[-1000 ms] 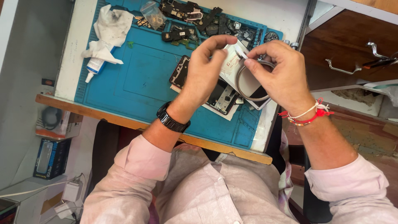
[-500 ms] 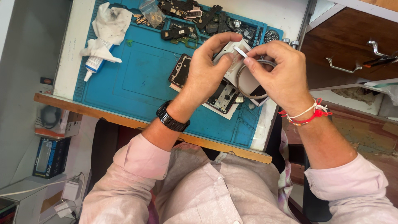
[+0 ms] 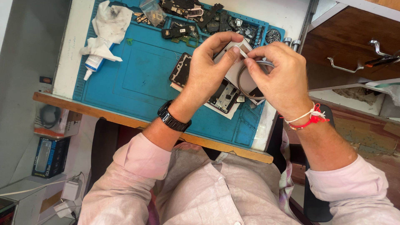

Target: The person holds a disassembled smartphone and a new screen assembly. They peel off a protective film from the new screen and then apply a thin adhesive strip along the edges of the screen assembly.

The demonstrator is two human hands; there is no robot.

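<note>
The left hand (image 3: 210, 68) and right hand (image 3: 277, 77) cover most of the white sheet (image 3: 233, 71) pinched between them, hiding its lower part. The opened phone (image 3: 225, 98) beneath is partly concealed. At 12 o'clock, the dark parts (image 3: 187, 8) are cut by the frame edge.

A small electronics repair workbench: blue repair mat (image 3: 137, 79) strewn with phone parts (image 3: 196, 18), glue tube (image 3: 92, 64) alongside.
</note>
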